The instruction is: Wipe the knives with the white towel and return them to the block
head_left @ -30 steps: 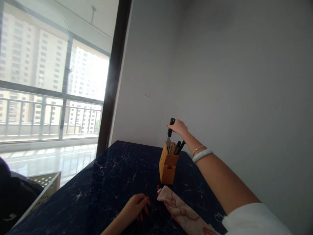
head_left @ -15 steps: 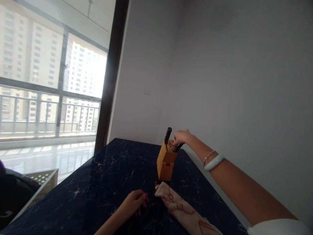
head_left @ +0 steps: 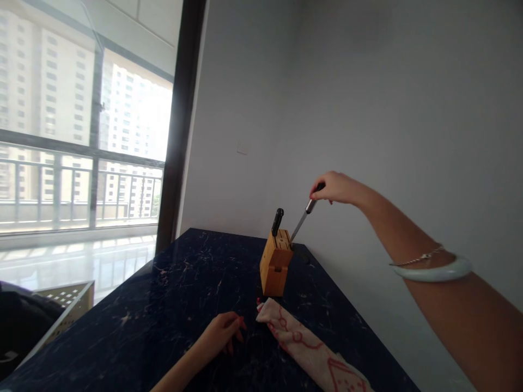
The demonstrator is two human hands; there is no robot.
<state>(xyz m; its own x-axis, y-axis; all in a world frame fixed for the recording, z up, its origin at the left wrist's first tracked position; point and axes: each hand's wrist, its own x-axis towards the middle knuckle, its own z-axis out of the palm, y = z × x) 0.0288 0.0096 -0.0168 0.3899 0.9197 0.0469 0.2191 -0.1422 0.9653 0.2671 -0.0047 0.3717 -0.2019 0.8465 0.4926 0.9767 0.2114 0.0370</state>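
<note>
Since the earlier frame, the right hand (head_left: 335,187) has gone up and rightward from the top of the knife block (head_left: 274,267), bringing a slim tool (head_left: 305,214) up with it, while the left hand has hardly shifted. Taking the block as the clock's centre, the left hand (head_left: 223,332) lies at about half past seven over the dark table (head_left: 192,288), fingers loosely curled, with nothing visible in its grasp. The block stands upright; it looks like solid wood, stiff and probably fairly weighty, best steadied by its side walls, though the smooth-looking tabletop may let it slide. At its twelve o'clock, a black-handled knife (head_left: 278,221) stands in a slot, its handle the sensible place to take hold. Toward five, the patterned cloth (head_left: 304,340) lies flat and should be soft, light and limp. Between one and two, the right hand pinches the slim tool by the upper end of its dark, metal-banded handle, fingers closed around it. The tool slants down toward seven, its lower end meeting the block's right top edge; whether the tip is in a slot cannot be told. It seems rigid and fairly light, yet so high a grip may let it swing; a fuller hold round the handle would be steadier, keeping skin off the metal.
</note>
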